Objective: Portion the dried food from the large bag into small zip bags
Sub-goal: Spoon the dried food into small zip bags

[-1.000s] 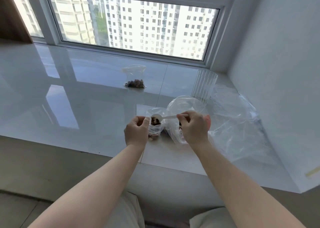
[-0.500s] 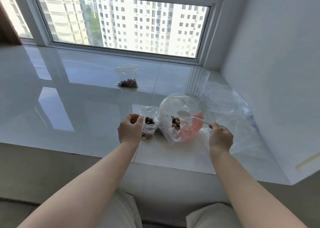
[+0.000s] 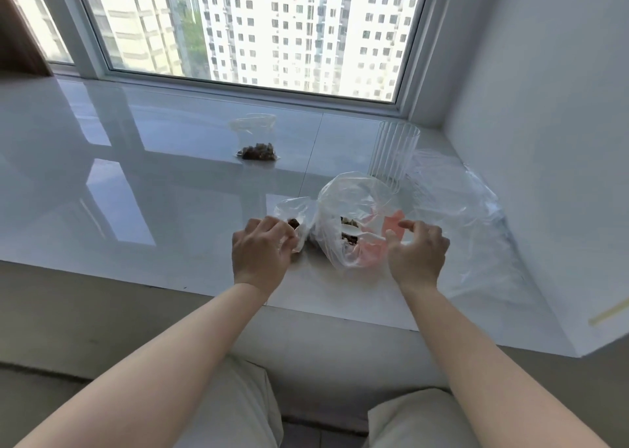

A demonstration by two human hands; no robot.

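My right hand [image 3: 417, 255] has let go of the white plastic spoon [image 3: 357, 234], which now lies inside the large clear plastic bag [image 3: 354, 209] beyond its loosely spread fingers. My left hand [image 3: 260, 252] still pinches the small clear zip bag [image 3: 294, 214].

The clear large bag [image 3: 354, 209] stands open on the sill, a white spoon [image 3: 357, 234] inside, touching the part-filled small zip bag [image 3: 296, 214].

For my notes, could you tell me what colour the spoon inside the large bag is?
White, seen through the clear large bag in the head view: spoon.
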